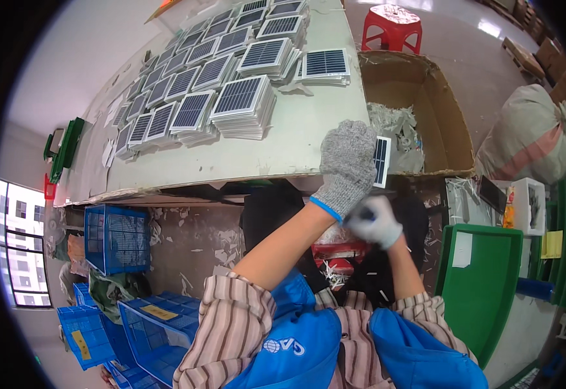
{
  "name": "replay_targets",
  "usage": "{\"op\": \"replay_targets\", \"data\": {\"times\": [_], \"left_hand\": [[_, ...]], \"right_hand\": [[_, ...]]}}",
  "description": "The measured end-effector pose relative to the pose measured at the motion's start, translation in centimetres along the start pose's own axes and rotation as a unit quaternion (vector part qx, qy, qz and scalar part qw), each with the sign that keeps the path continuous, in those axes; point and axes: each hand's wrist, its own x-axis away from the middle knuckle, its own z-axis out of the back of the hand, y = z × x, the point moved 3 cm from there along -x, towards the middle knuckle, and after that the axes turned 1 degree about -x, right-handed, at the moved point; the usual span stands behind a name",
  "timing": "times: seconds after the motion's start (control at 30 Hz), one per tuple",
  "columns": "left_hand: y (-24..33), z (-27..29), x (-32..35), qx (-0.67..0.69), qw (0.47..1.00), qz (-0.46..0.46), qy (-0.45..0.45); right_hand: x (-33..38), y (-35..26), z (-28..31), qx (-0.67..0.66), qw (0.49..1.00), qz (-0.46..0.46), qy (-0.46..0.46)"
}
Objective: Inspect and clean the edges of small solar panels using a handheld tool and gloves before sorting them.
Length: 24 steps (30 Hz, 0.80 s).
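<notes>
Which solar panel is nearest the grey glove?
The single panel held in the left hand, near the cardboard box; the others lie in stacks on the table.

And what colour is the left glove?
The left glove is speckled grey with a blue edge, in the head view.

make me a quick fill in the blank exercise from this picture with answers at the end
1. The left hand, in a knitted glove coloured ____, holds a small rectangular white-edged solar panel.
2. The blurred white-gloved hand is the person's ____ one.
3. The plastic stool beyond the open brown cardboard box is coloured ____.
4. The shallow rectangular tray at right is coloured ____.
Missing words: grey; right; red; green
</notes>
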Motion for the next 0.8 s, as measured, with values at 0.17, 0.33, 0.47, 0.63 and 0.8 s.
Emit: {"op": "replay_targets", "data": {"times": [0.17,0.33,0.47,0.63,0.8], "left_hand": [[0.5,-0.1,-0.1,-0.027,0.999,0.01,0.046],[0.0,-0.3,0.3,-0.05,0.998,-0.001,0.034],[0.8,-0.5,-0.7,-0.031,0.999,-0.016,-0.011],[0.6,-0.1,-0.9,0.03,0.999,-0.04,-0.012],[0.5,0.7,-0.3,0.049,0.998,-0.025,0.022]], "right_hand": [[3.2,2.9,-2.4,-0.211,0.917,-0.136,0.31],[-1.9,5.1,-1.1,0.076,0.918,-0.075,0.381],[-8.2,11.3,1.1,-0.582,0.729,-0.043,0.357],[-9.7,11.0,1.7,-0.636,0.698,-0.156,0.29],[-3.9,-0.4,5.5,0.081,0.918,0.101,0.374]]}}
